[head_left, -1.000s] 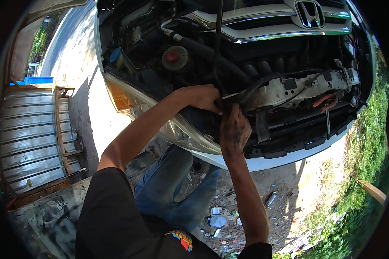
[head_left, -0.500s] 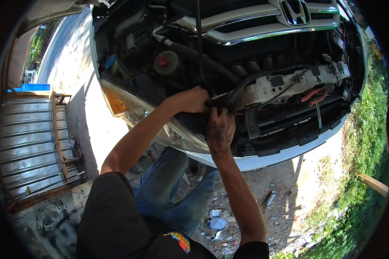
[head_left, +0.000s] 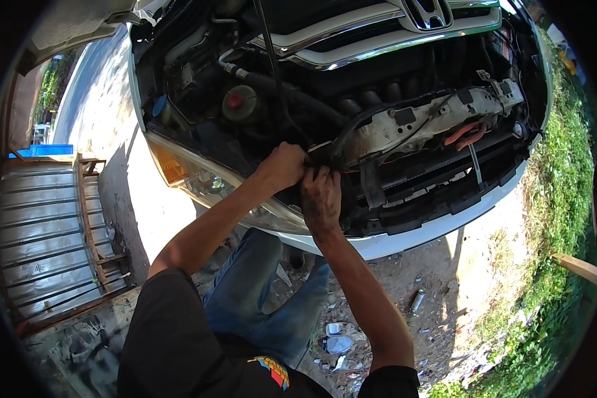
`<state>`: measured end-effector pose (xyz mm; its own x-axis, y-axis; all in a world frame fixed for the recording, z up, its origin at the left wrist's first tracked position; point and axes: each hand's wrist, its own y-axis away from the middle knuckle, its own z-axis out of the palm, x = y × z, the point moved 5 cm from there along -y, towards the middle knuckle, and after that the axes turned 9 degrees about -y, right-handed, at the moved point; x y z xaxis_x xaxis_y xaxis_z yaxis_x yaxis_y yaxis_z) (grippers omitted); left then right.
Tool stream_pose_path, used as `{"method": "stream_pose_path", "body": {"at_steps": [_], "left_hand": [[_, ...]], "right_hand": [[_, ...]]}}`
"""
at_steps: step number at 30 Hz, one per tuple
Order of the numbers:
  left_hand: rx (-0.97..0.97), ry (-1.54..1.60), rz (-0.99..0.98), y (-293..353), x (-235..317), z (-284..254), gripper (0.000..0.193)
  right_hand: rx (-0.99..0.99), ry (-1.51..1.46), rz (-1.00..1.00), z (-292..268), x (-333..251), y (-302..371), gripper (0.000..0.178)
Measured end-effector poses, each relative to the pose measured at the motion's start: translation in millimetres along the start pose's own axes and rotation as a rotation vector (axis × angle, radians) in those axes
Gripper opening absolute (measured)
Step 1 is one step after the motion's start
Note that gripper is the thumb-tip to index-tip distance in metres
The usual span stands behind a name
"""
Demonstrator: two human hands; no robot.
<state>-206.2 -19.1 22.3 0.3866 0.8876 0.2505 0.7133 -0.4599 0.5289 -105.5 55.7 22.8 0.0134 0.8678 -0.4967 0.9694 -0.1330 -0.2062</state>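
Both hands work close together at the front corner of a white car's engine bay, beside the headlight (head_left: 227, 189). My left hand (head_left: 284, 167) is closed, its fingertips hidden in shadow next to the end of the scuffed metal radiator support (head_left: 414, 129). Just right of it and nearer to me, my smudged right hand (head_left: 322, 199) has its fingers bent and pressed together against the same dark spot. Whatever the two hands grip is too dark and covered to make out. A thin black hood prop rod (head_left: 269, 50) comes down just beyond them.
Red-handled pliers (head_left: 466, 134) lie at the front of the bay. A reservoir with a red cap (head_left: 235, 101) and a blue cap (head_left: 160, 105) are beyond my left hand. The raised hood's chrome grille (head_left: 378, 36) hangs above. Litter and a can (head_left: 418, 300) lie on the ground.
The whole view has shifted slightly, so the car appears a little further left. Both hands stay at the same spot, with their closed grip much the same.
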Motion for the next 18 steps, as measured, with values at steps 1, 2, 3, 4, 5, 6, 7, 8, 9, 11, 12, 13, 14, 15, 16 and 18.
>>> {"method": "stream_pose_path", "body": {"at_steps": [1,2,3,4,5,6,7,8,9,11,12,13,14,15,16,18], "left_hand": [[0.013,-0.006,-0.013,3,2,-2,0.025],[0.014,-0.009,-0.007,5,4,-2,0.025],[0.017,-0.026,-0.016,7,6,-1,0.025],[0.02,-0.042,-0.026,8,7,-1,0.024],[0.019,-0.045,-0.023,7,7,0,0.024],[0.034,-0.046,-0.017,7,7,0,0.024],[0.048,-0.046,-0.011,8,6,0,0.024],[0.05,-0.048,-0.014,9,5,1,0.024],[0.071,-0.054,0.02,9,7,1,0.024],[0.092,-0.06,0.053,7,6,3,0.024],[0.095,-0.056,0.085,6,4,3,0.024],[0.098,-0.052,0.115,6,1,3,0.025],[0.098,-0.052,0.111,5,-3,3,0.025],[0.084,-0.064,0.124,4,-2,2,0.025],[0.07,-0.075,0.137,3,-1,1,0.025],[0.025,-0.049,0.157,4,0,-6,0.026]], "right_hand": [[-0.03,0.018,-0.015,2,-1,0,0.018],[-0.06,0.035,-0.029,4,-2,0,0.019],[-0.056,0.035,-0.026,4,-2,0,0.019],[-0.062,0.064,-0.015,4,-1,1,0.019],[-0.068,0.092,-0.005,5,0,1,0.02],[-0.066,0.09,-0.006,4,0,1,0.02],[-0.07,0.108,-0.012,4,-1,0,0.02],[-0.075,0.127,-0.019,4,-2,0,0.02],[-0.074,0.127,-0.018,5,-1,1,0.02],[-0.113,0.149,-0.001,9,2,2,0.021],[-0.114,0.146,-0.003,8,1,2,0.021],[-0.12,0.094,0.016,5,2,2,0.02],[-0.127,0.042,0.035,4,2,1,0.02],[-0.127,0.044,0.037,5,5,2,0.02],[-0.087,0.023,0.049,5,8,3,0.02],[-0.046,-0.002,0.059,4,11,3,0.02]]}}
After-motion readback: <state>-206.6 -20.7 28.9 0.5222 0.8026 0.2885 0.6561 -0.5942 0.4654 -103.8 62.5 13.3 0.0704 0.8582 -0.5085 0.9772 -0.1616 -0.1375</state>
